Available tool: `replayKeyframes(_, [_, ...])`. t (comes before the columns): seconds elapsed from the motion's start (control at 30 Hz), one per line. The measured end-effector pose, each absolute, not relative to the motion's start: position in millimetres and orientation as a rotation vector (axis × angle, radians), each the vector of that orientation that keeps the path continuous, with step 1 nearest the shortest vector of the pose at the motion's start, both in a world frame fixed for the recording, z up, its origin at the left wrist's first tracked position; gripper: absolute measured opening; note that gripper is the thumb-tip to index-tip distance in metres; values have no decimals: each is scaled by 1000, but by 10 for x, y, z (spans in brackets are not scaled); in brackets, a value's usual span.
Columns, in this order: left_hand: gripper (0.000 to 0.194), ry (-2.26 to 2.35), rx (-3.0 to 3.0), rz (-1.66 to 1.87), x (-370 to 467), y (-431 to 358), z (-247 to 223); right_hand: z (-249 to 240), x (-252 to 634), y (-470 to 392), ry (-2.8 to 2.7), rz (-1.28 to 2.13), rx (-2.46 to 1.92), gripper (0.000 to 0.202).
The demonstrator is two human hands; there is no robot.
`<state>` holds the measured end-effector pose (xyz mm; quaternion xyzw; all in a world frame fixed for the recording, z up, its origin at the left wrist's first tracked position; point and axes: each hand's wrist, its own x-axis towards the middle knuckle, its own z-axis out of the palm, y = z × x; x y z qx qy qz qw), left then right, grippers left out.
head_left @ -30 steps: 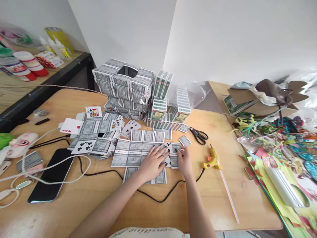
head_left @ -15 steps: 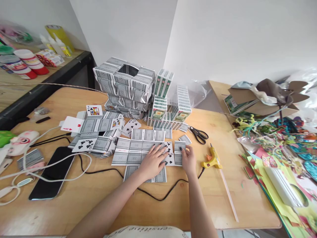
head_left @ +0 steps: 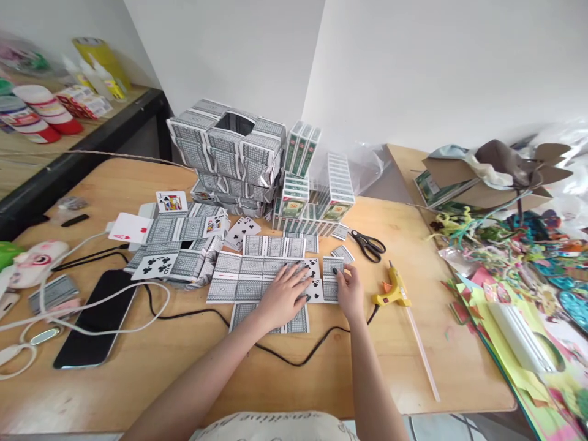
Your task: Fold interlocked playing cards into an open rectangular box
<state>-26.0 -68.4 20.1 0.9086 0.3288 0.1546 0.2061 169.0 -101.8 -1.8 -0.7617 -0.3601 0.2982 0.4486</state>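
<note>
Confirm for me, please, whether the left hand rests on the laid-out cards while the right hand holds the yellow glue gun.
Not quite: in the head view, the right hand touches patterned cards; the yellow glue gun lies apart, unheld. The left hand does rest on the laid-out cards.

Premises: a craft workroom or craft corner; home or business cannot be told. Evidence: wooden table (head_left: 312,389) bearing a glue gun (head_left: 395,293) with glue stick (head_left: 422,355), scissors (head_left: 368,245) and laid-out playing cards (head_left: 252,267). Coloured paper (head_left: 500,346) at right; nozzle bottles (head_left: 105,81) on a side bench (head_left: 55,168).
</note>
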Motion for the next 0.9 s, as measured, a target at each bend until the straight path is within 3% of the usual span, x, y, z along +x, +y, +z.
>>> replayKeyframes(0.9, [38, 936, 2546, 454, -253, -694, 169, 8, 1571, -1078, -863, 659, -1941, 40])
